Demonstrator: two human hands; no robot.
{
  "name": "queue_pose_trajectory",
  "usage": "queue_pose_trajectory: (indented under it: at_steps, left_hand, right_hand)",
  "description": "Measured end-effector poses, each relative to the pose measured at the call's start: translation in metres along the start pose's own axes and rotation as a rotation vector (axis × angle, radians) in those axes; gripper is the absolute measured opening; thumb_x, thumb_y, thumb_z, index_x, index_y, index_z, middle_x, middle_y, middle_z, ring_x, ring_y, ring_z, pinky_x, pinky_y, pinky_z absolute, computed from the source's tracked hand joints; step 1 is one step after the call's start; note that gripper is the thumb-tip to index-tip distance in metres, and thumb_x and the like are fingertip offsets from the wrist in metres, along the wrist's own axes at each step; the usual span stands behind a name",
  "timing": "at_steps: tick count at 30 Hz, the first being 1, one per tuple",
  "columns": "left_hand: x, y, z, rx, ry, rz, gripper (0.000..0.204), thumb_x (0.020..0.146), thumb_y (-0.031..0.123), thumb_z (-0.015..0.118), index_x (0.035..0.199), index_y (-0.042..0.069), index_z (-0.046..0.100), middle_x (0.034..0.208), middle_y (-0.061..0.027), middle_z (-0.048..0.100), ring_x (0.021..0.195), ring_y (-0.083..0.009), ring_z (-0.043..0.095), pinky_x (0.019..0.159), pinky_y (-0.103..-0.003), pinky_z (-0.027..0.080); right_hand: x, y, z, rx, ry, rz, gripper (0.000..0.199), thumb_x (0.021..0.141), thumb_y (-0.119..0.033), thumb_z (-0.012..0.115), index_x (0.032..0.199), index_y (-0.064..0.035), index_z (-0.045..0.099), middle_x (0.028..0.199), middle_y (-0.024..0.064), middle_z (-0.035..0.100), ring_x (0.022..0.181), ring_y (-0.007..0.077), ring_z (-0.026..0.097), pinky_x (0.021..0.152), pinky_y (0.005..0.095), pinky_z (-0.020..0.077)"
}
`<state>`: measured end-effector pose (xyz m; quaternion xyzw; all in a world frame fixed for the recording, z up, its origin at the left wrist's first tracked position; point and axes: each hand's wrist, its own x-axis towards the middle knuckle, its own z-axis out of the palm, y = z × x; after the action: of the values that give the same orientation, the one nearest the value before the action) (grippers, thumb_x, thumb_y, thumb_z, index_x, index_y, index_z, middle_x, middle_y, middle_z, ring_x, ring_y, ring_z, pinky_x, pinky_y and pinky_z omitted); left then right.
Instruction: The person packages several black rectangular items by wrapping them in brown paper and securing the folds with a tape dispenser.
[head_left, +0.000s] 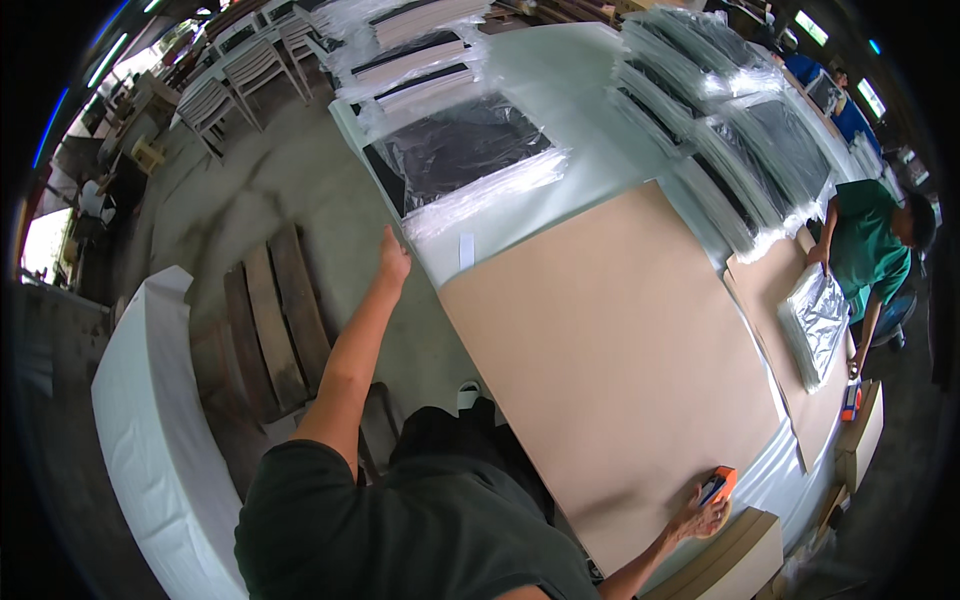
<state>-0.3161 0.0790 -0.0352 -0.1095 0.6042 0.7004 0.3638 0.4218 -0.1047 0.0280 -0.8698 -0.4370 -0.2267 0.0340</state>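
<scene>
A large flat sheet of brown cardboard covers the near part of the table. At its lower right corner, my right hand is closed around an orange tape dispenser with a dark blue part. My left hand is held out by the table's left edge, with one finger or the thumb stretched up and nothing visible in it. Beyond it lies a dark panel in clear plastic wrap, on a stack of wrapped pieces. A small white strip lies between that stack and the cardboard.
More plastic-wrapped stacks stand at the far right. A co-worker in a green shirt handles a wrapped bundle there. Folded cardboard sits at the lower right. Dark wooden slats and a white-covered surface are to my left.
</scene>
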Motion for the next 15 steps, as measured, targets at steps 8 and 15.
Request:
queue_pose_trajectory:
  at_steps: [8, 15]
  left_hand:
    - [0.03, -0.013, 0.03, 0.032, -0.337, 0.136, 0.057, 0.101, 0.045, 0.035, 0.126, -0.005, 0.049, 0.118, -0.0171, 0.061, 0.108, -0.0272, 0.06, 0.093, -0.038, 0.049]
    - [0.017, 0.001, 0.018, 0.508, -0.48, 0.422, 0.066, 0.102, 0.05, 0.032, 0.131, -0.007, 0.045, 0.132, -0.0167, 0.053, 0.116, -0.0261, 0.055, 0.101, -0.035, 0.042]
  right_hand:
    - [0.004, -0.274, -0.028, 1.101, -0.39, -0.454, 0.035, 0.088, -0.004, 0.066, 0.121, -0.001, 0.054, 0.119, 0.0142, 0.059, 0.111, 0.0294, 0.056, 0.094, 0.0384, 0.0453]
    - [-0.032, -0.51, -0.07, 1.766, -1.302, -0.385, 0.067, 0.099, -0.046, 0.046, 0.132, 0.0119, 0.044, 0.131, 0.0234, 0.053, 0.12, 0.0289, 0.054, 0.101, 0.0395, 0.0436]
